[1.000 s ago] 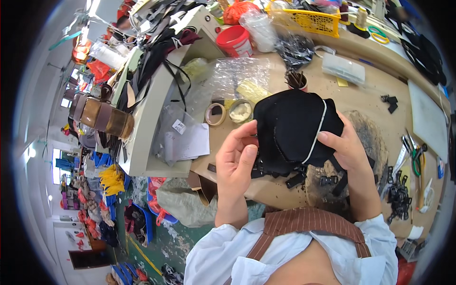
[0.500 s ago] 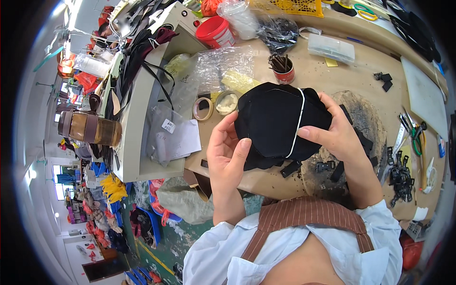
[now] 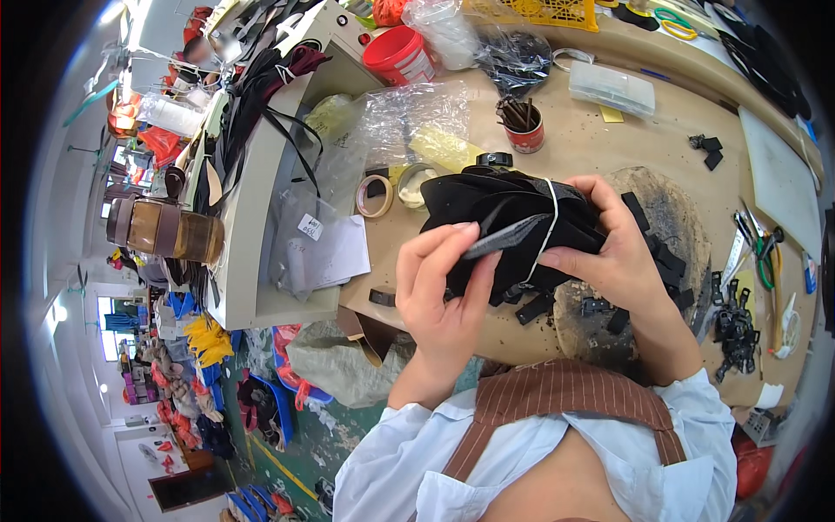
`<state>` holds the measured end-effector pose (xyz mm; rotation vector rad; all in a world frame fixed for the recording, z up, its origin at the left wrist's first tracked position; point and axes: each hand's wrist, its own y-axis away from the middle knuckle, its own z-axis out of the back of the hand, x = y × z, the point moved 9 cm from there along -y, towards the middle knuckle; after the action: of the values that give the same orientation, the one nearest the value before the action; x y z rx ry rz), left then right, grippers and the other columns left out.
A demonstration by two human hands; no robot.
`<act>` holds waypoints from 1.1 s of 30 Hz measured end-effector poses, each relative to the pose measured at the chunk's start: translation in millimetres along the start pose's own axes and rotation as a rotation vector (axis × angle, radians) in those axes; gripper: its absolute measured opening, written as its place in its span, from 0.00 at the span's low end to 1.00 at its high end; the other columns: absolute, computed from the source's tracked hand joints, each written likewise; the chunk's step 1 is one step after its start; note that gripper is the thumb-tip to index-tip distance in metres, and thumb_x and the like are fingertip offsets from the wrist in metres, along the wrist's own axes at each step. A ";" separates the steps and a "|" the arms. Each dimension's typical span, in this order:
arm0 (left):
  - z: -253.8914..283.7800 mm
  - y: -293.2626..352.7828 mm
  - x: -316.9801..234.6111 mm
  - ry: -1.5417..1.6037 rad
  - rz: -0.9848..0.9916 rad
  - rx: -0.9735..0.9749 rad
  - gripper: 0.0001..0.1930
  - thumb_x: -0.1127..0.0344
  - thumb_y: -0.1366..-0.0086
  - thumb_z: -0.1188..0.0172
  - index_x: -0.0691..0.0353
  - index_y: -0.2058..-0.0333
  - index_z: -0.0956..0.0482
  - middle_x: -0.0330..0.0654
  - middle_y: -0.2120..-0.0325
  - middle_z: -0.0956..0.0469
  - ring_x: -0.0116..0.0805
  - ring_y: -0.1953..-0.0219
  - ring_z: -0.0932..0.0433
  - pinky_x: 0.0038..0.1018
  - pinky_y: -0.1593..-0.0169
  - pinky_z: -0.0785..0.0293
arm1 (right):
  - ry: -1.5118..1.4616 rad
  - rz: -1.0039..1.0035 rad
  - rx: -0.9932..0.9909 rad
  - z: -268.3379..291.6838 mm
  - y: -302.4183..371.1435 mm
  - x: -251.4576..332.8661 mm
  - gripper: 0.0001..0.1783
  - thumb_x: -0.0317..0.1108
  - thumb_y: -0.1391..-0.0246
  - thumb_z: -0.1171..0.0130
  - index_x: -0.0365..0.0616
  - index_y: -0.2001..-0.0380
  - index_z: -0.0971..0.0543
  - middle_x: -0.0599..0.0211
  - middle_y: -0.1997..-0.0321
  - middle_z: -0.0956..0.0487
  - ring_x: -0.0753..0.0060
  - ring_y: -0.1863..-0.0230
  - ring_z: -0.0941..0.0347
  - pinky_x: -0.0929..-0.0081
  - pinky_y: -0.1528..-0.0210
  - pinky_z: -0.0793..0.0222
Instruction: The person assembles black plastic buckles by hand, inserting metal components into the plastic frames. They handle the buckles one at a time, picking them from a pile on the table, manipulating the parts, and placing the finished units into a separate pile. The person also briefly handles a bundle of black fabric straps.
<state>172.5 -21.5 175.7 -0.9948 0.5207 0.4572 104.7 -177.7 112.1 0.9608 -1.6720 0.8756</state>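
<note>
Over the near side of the paper-covered worktable point(image 3: 591, 143), in my two hands: one bundle of black fabric pieces point(image 3: 474, 196), tilted, bound by one narrow white band point(image 3: 555, 209); whether its underside touches anything, I cannot tell.

Left hand point(image 3: 437, 296): thumb and fingertips nearly together, pinching one grey-faced flap point(image 3: 511, 235) at the bundle's left part.

Right hand point(image 3: 616, 261): fingers parted by the bundle's thickness, thumb on the front at the band, some fingertips hidden behind.

Hazards, in my judgement: a hard pull on the flap could drag that piece from under the band, or skew its neighbours; a push of my right thumb could roll the band off; a slack right grip could let the stack fan out and drop among the black strap pieces point(image 3: 670, 261) on the round wooden block point(image 3: 677, 204).
</note>
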 end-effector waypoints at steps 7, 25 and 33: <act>3.8 9.5 -11.2 0.044 -0.178 -0.028 0.18 0.79 0.61 0.36 0.56 0.68 0.21 0.46 0.59 0.24 0.39 0.57 0.24 0.45 0.42 0.43 | 0.036 0.022 -0.023 -0.1 2.0 4.6 0.32 0.20 0.63 0.33 0.38 0.53 0.36 0.67 0.57 0.28 0.82 0.56 0.30 0.81 0.54 0.32; -13.2 34.5 -49.6 0.038 -0.454 0.154 0.16 0.77 0.60 0.34 0.54 0.69 0.19 0.35 0.65 0.25 0.32 0.63 0.26 0.40 0.45 0.39 | -0.075 0.051 -0.048 1.1 1.9 -1.7 0.31 0.16 0.60 0.38 0.39 0.50 0.37 0.67 0.54 0.29 0.80 0.52 0.33 0.80 0.48 0.35; -11.0 33.0 -35.7 0.247 -0.386 0.109 0.21 0.86 0.62 0.38 0.60 0.67 0.21 0.47 0.61 0.27 0.42 0.58 0.27 0.37 0.53 0.25 | -0.073 0.051 -0.061 1.8 1.9 0.2 0.31 0.15 0.60 0.39 0.39 0.50 0.37 0.67 0.54 0.29 0.80 0.51 0.33 0.80 0.48 0.35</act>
<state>123.0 -20.0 170.4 -1.0234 0.5525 -0.0397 102.2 -178.4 111.6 0.9211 -1.7822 0.8270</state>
